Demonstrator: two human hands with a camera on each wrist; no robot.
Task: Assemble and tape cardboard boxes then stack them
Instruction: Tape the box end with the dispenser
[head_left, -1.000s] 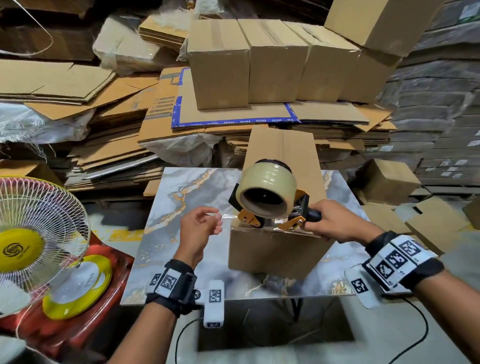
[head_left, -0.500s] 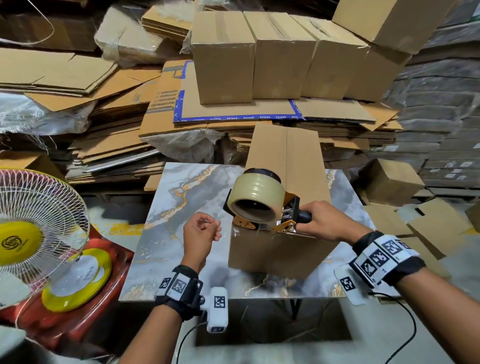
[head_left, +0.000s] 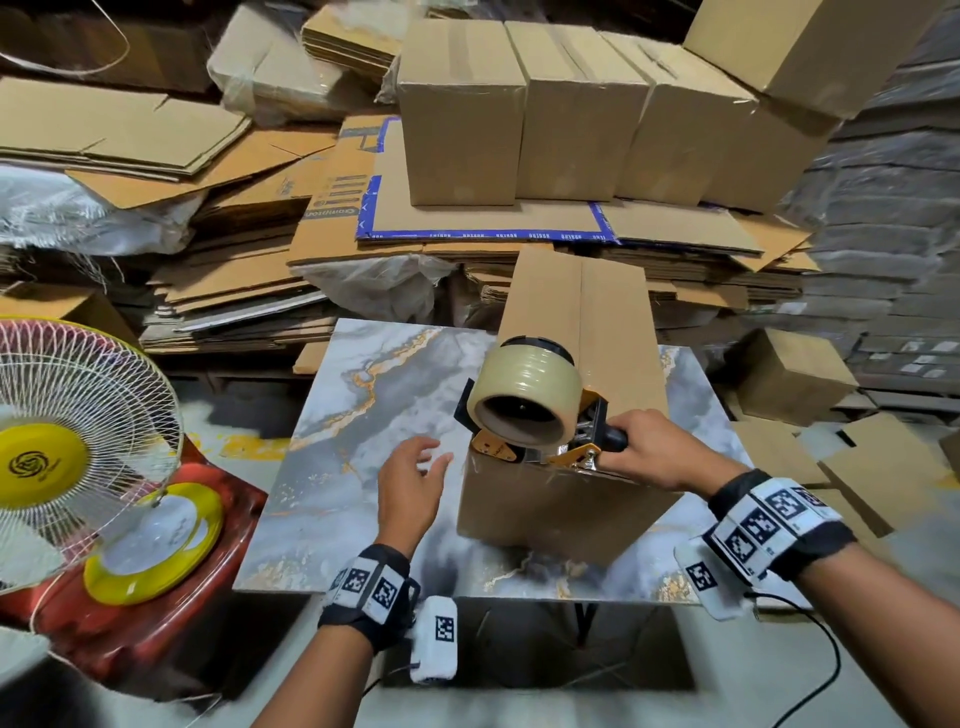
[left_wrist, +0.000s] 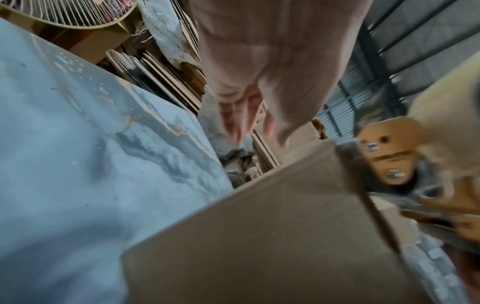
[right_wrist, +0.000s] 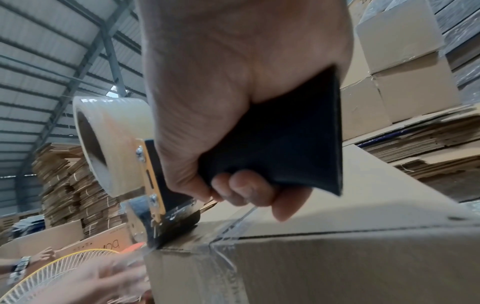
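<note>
Brown box (head_left: 566, 499), grey-gold marbled table (head_left: 363, 467).

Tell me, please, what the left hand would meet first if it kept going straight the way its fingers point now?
Most likely the cardboard box: the open left hand points forward and right toward its near left edge, just below the tape dispenser. Depth is unclear; it might pass alongside.

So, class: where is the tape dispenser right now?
In the head view, the tape dispenser sits on the near top edge of the box on the table, gripped by the right hand.
</note>
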